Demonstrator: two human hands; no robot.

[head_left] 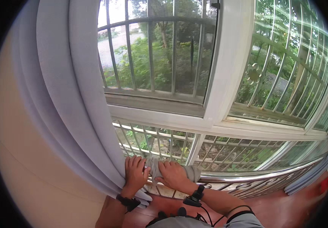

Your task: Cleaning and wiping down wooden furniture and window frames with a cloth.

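A grey-green cloth [193, 173] is draped over the shiny metal handrail [223, 178] below the window. My right hand [173, 174] presses on the cloth, its fingers curled over the top of the rail. Just to the left, my left hand [136, 172] rests over the rail's left part, against the edge of the grey-lilac curtain [95, 128]. Whether its fingers close fully round the rail cannot be told. Each wrist wears a black strap with a small device.
White window frames [164, 112] rise behind the rail, with metal security bars [149, 57] and greenery outside. A flower-shaped sticker [254, 73] is on the right pane. A beige wall [38, 159] stands at left; the reddish floor [278, 208] lies below. Another curtain [309, 178] hangs at far right.
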